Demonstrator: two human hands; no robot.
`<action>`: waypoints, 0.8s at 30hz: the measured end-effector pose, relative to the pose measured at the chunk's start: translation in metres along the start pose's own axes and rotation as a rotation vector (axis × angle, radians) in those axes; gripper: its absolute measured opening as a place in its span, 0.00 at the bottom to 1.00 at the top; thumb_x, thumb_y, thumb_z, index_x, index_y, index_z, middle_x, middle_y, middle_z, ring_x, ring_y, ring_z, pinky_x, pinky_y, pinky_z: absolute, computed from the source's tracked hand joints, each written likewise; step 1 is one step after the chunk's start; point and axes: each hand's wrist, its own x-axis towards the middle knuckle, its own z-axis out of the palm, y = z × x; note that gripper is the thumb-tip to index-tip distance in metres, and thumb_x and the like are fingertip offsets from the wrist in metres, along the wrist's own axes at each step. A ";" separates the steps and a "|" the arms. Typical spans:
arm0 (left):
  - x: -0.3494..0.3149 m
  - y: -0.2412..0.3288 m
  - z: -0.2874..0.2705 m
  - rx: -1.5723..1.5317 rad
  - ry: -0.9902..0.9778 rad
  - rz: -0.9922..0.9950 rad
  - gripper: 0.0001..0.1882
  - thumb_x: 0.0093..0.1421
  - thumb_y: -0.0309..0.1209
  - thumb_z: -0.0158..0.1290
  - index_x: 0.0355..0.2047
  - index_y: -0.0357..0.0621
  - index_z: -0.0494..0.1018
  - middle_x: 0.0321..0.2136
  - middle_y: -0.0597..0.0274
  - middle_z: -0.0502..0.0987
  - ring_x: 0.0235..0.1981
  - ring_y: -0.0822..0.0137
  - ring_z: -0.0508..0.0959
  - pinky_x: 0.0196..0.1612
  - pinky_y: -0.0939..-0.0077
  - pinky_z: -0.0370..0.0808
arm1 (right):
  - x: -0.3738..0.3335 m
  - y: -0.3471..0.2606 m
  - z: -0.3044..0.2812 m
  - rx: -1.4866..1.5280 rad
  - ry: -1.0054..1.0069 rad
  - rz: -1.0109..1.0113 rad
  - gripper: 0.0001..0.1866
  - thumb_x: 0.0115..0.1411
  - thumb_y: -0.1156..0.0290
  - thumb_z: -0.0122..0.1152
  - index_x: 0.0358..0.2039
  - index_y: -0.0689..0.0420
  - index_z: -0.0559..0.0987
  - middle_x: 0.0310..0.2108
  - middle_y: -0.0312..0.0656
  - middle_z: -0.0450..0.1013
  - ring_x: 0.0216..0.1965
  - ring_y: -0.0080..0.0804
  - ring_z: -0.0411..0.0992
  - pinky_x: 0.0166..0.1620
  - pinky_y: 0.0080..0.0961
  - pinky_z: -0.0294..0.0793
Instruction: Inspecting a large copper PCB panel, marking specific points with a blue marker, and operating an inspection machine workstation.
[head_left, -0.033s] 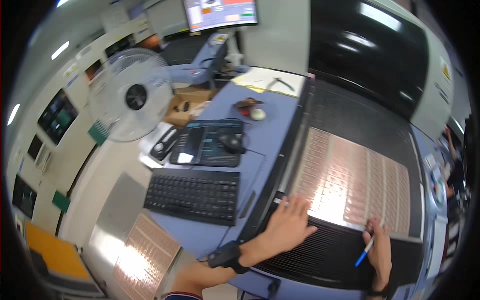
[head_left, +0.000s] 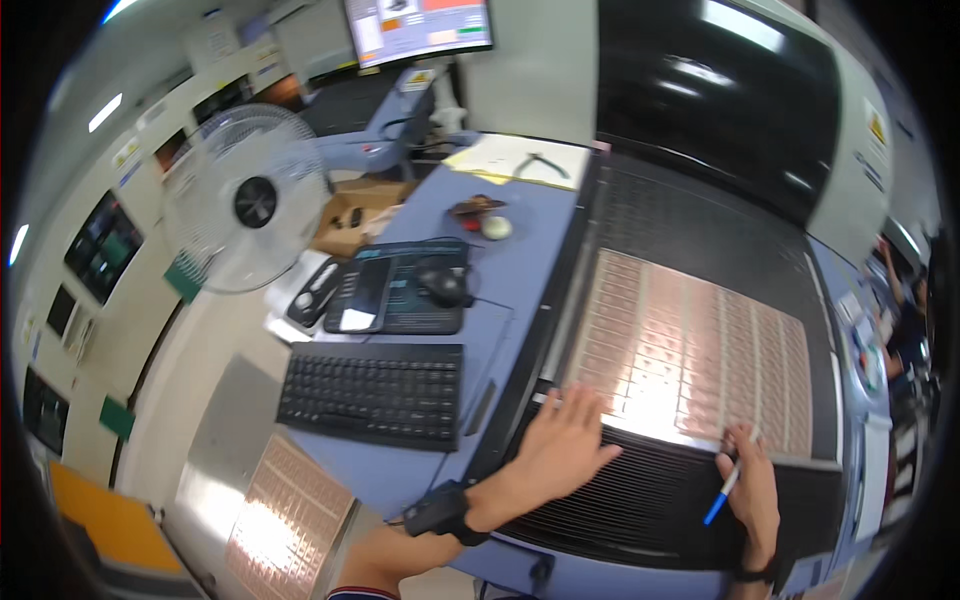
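Observation:
A copper-coloured circuit board panel (head_left: 690, 340) with rows of repeated rectangles lies flat on a machine's black bed (head_left: 620, 490). My left hand (head_left: 560, 445) is open, palm down, its fingertips at the panel's near left corner and its thumb spread over the ribbed part of the bed. At the panel's near edge, towards the right, is my right hand (head_left: 750, 490) with bent fingers. A white pen with a blue end (head_left: 716, 506) is held in it, the blue end pointing down to the left. Whether either hand presses on the panel I cannot tell.
Left of the bed, a blue table carries a keyboard (head_left: 370, 393), a mouse (head_left: 443, 283), a phone (head_left: 366, 293) and pliers (head_left: 541, 164) on paper. A fan (head_left: 250, 200) stands beyond. Another copper panel (head_left: 288, 520) lies at lower left. A dark machine cover (head_left: 715, 100) rises behind.
The whole view has shifted slightly, so things sit a little further left in the picture. Both hands keep their places at the panel, and the pen stays in my right hand.

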 end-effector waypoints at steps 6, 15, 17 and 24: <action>0.001 -0.007 -0.001 0.042 0.046 0.006 0.34 0.68 0.50 0.51 0.59 0.29 0.67 0.60 0.35 0.68 0.65 0.40 0.66 0.65 0.46 0.67 | -0.003 -0.001 0.000 -0.067 -0.001 -0.082 0.25 0.61 0.67 0.65 0.57 0.60 0.72 0.59 0.66 0.67 0.63 0.66 0.63 0.68 0.51 0.58; -0.005 -0.017 -0.016 -0.023 0.018 0.017 0.28 0.68 0.46 0.53 0.58 0.36 0.68 0.59 0.41 0.69 0.63 0.41 0.68 0.64 0.48 0.66 | -0.005 0.003 0.003 -0.095 -0.013 -0.146 0.24 0.66 0.60 0.61 0.56 0.61 0.70 0.59 0.64 0.68 0.62 0.63 0.65 0.71 0.56 0.52; -0.009 -0.016 -0.030 -0.105 -0.015 -0.007 0.30 0.68 0.46 0.53 0.60 0.35 0.66 0.61 0.40 0.68 0.64 0.42 0.67 0.65 0.49 0.65 | -0.004 0.004 0.004 -0.065 0.011 -0.147 0.23 0.66 0.61 0.60 0.56 0.61 0.70 0.58 0.63 0.70 0.61 0.62 0.66 0.70 0.58 0.52; -0.117 -0.030 -0.077 0.063 0.469 -0.429 0.31 0.65 0.41 0.57 0.61 0.31 0.69 0.60 0.36 0.70 0.64 0.40 0.68 0.67 0.53 0.63 | -0.010 0.013 0.004 -0.050 0.084 -0.174 0.22 0.64 0.63 0.62 0.53 0.63 0.73 0.52 0.59 0.74 0.58 0.60 0.68 0.66 0.60 0.59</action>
